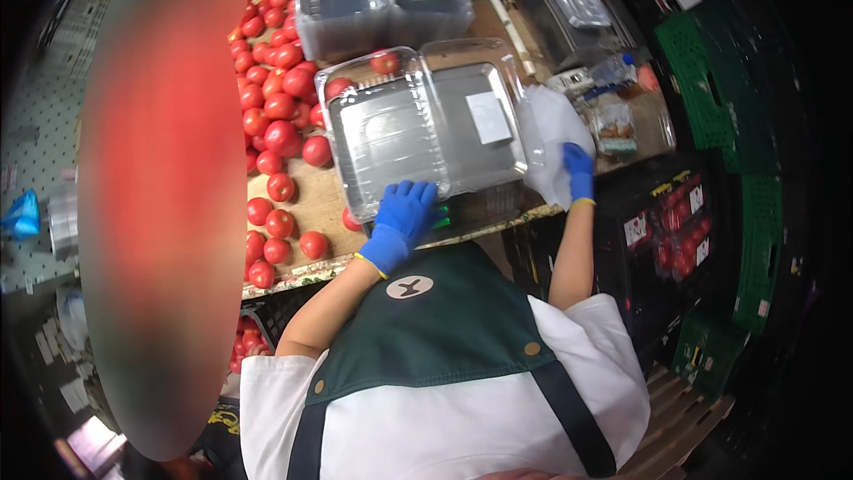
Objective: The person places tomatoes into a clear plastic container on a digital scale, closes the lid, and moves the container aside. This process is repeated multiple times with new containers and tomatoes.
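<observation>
An unfolded clear plastic clamshell container (384, 142) lies on a metal scale with a green-lit display (442, 216) on its near side. Its right half bears a white label (489, 117). My left hand (405, 218), in a blue glove, rests on the near edge of the container's left half with fingers stretched out. To the right, my blue-gloved right hand (579, 171) is closed on a thin white sheet (553, 129), paper or plastic, I cannot tell which. Its fingertips are partly hidden. Loose tomatoes (283, 138) cover the wooden table left of the scale.
Stacked clear clamshells (342, 0) stand behind the scale. Bottles and a bag (615, 124) crowd the table's right end. Green crates (697, 80) and a black crate of packed tomatoes (680, 231) stand at right. A blurred shape (164, 196) hides much of the left.
</observation>
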Available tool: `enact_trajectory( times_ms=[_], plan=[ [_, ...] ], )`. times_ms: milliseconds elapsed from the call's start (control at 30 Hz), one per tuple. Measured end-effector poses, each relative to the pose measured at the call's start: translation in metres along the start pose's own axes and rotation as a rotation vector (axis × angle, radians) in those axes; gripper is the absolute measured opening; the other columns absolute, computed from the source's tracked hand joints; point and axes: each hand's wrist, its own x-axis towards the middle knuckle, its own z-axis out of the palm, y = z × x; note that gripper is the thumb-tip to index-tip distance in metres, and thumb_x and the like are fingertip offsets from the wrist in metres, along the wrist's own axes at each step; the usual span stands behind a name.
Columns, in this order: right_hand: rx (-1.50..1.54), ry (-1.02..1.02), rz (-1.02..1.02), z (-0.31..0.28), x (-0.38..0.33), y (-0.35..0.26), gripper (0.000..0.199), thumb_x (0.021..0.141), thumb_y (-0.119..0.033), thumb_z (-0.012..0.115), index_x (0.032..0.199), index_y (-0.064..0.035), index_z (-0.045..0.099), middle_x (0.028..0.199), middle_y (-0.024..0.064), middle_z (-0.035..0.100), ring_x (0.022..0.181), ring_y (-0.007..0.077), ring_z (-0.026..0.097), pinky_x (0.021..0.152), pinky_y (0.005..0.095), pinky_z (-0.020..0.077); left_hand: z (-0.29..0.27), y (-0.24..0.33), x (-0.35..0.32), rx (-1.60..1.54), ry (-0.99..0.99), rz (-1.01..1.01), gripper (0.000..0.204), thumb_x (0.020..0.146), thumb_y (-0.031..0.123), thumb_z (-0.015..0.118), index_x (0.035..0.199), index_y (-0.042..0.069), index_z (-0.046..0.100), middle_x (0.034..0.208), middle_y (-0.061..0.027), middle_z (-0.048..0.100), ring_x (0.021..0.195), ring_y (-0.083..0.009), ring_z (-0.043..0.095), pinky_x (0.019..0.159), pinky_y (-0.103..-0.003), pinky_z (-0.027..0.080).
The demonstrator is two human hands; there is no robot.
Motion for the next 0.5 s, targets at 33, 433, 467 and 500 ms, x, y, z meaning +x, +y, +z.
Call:
enact_trajectory(
  times_ms=[33, 433, 467, 500],
  plan=[
    [0.318, 0.149, -0.055, -0.003, -0.014, -0.035, 0.027, 0.087, -0.012, 0.06, 0.109, 0.0023, 0.062, 0.101, 0.0067, 0.064, 0.087, 0.0144, 0.057, 0.08, 0.0272, 0.0465, -0.015, -0.003, -0.004, -0.032, 0.082, -0.027, 0.038, 0.078, 0.024, 0.065, 0.112, 0.01, 0.053, 0.107, -0.0103, 0.059, 0.096, -0.0291, 0.055, 0.083, -0.038, 0.043],
    [-0.706, -0.599, -0.953, 0.275, -0.142, -0.26, 0.024, 0.077, -0.036, 0.065, 0.095, -0.0205, 0.062, 0.145, 0.0105, 0.033, 0.134, 0.0427, 0.021, 0.108, 0.0589, 0.0099, -0.103, -0.123, -0.113, -0.128, 0.649, -0.649, 0.031, 0.089, 0.026, 0.061, 0.113, 0.006, 0.06, 0.106, -0.0121, 0.064, 0.099, -0.0233, 0.06, 0.084, -0.031, 0.046],
    [-0.736, -0.595, -0.994, 0.292, -0.139, -0.237, 0.028, 0.077, -0.037, 0.064, 0.1, -0.0208, 0.061, 0.146, 0.0108, 0.031, 0.134, 0.0431, 0.02, 0.107, 0.0607, 0.01, -0.105, -0.13, -0.127, -0.156, 0.647, -0.701, 0.031, 0.089, 0.028, 0.061, 0.112, 0.006, 0.061, 0.105, -0.0128, 0.064, 0.098, -0.0235, 0.061, 0.084, -0.032, 0.046],
    [-0.764, -0.596, -1.04, 0.298, -0.135, -0.22, 0.033, 0.077, -0.038, 0.063, 0.105, -0.0211, 0.059, 0.146, 0.0111, 0.029, 0.134, 0.0435, 0.018, 0.106, 0.0625, 0.0102, -0.106, -0.139, -0.147, -0.157, 0.648, -0.761, 0.031, 0.089, 0.028, 0.06, 0.111, 0.005, 0.061, 0.103, -0.0138, 0.064, 0.096, -0.024, 0.062, 0.084, -0.033, 0.047]
  ],
)
